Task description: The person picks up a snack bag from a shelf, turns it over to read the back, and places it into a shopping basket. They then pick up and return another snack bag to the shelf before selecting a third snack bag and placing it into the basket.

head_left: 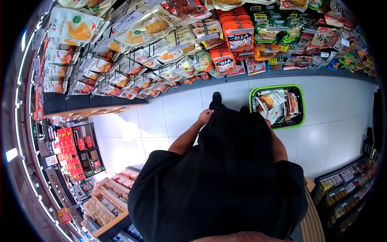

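My left hand point(206, 116) is beside the dark clothing over my legs, its fingers curled in; whether it pinches the cloth is too small to tell. On the other side, my right hand point(267, 122) is mostly hidden behind the dark clothing, near the basket's lower left corner. The black basket with a bright green rim point(301, 101) stands on the floor to the right of my feet. Several packets point(272, 103) of packaged food lie inside it, white and reddish-brown.
Hanging packets of food point(161, 52) fill the shelf rack across the top. A wooden-edged display point(109, 197) with boxed goods stands at the lower left, and a dark shelf point(346, 189) at the lower right. Pale floor tiles point(310, 141) lie between them.
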A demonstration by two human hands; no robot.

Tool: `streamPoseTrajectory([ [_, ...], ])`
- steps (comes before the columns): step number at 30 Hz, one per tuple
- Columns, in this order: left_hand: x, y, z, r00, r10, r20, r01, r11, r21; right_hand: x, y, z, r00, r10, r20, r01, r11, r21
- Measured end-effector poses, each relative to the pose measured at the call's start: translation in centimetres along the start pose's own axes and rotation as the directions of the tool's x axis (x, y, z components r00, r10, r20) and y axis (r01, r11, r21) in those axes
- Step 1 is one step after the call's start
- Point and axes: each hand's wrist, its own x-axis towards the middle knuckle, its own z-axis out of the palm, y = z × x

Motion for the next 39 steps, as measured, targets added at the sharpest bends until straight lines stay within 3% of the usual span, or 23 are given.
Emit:
streamPoseTrajectory([
  [3, 0.1, -0.1, 0.0, 1.0, -0.004, 0.008, 0.004, 1.0, 0.002, -2.0, -4.9, -0.7, 0.997, -0.059, -0.053, 0.06, 0.998, 0.016],
  [5, 0.0, 0.0, 0.0, 1.0, -0.003, 0.007, 0.003, 1.0, 0.0, -2.8, -6.7, -0.9, 0.996, 0.064, -0.056, -0.061, 0.997, 0.047],
  [8, 0.1, 0.3, -0.1, 1.0, 0.004, 0.003, -0.004, 1.0, 0.011, -1.3, -2.4, 0.0, 0.993, 0.106, -0.048, -0.102, 0.991, 0.087],
  [11, 0.7, -1.0, 0.5, 0.999, 0.042, -0.014, -0.042, 0.999, 0.008, -4.2, -10.1, -1.2, 0.992, 0.054, -0.111, -0.039, 0.991, 0.131],
  [15, 0.5, -0.8, 0.4, 0.999, 0.048, -0.02, -0.048, 0.999, -0.008, -2.9, -6.8, -0.6, 0.989, 0.098, -0.108, -0.092, 0.994, 0.06],
  [18, 0.1, -0.1, 0.0, 1.0, -0.004, 0.006, 0.004, 1.0, 0.029, -1.9, -3.7, -0.2, 0.997, 0.052, -0.062, -0.04, 0.984, 0.176],
  [21, 0.1, 0.0, 0.0, 1.0, 0.01, -0.002, -0.01, 0.999, 0.052, -2.0, -4.2, -0.5, 0.992, 0.078, -0.097, -0.074, 0.996, 0.048],
  [23, -0.2, 0.5, -0.2, 1.0, 0.001, 0.008, -0.001, 0.999, 0.039, -1.8, -3.9, -0.7, 1.0, 0.023, 0.012, -0.023, 0.998, -0.058],
  [24, -0.4, 0.9, -0.4, 1.0, -0.007, 0.018, 0.007, 1.0, 0.026, -1.7, -2.6, -0.6, 1.0, 0.022, 0.011, -0.022, 0.998, -0.058],
  [26, 0.1, -0.1, -0.1, 1.0, -0.013, 0.024, 0.011, 0.995, 0.096, -0.3, 0.4, 0.2, 0.999, -0.035, 0.001, 0.034, 0.966, -0.255],
  [27, 0.4, -0.8, 0.3, 1.0, -0.009, -0.019, 0.011, 0.994, 0.112, -1.4, -5.8, 0.6, 0.899, -0.345, -0.27, 0.26, 0.916, -0.304],
  [28, 1.0, -2.0, 0.6, 0.998, 0.063, -0.014, -0.061, 0.993, 0.099, -0.7, -8.0, 0.2, 0.883, -0.363, -0.297, 0.274, 0.913, -0.303],
  [30, -0.2, -0.5, 0.2, 0.997, 0.08, -0.017, -0.079, 0.997, 0.026, -2.6, -8.2, -0.4, 0.971, 0.064, -0.23, -0.099, 0.985, -0.144],
  [31, -0.3, -0.3, 0.1, 0.996, 0.087, -0.005, -0.087, 0.996, 0.026, -3.4, -7.8, -0.9, 0.946, 0.278, -0.168, -0.294, 0.953, -0.078],
  [35, 0.1, 0.3, 0.2, 1.0, 0.013, 0.007, -0.014, 1.0, 0.02, -1.8, -3.8, -1.1, 0.962, 0.251, -0.108, -0.265, 0.954, -0.138],
  [37, -0.3, 0.5, -0.1, 0.994, 0.105, -0.017, -0.105, 0.994, 0.025, -1.7, -2.9, -0.3, 0.971, 0.236, -0.04, -0.24, 0.954, -0.18],
  [39, -0.1, 0.5, -0.1, 0.996, 0.085, -0.006, -0.084, 0.996, 0.03, -1.9, -4.0, -0.8, 0.979, 0.204, -0.006, -0.201, 0.961, -0.189],
])
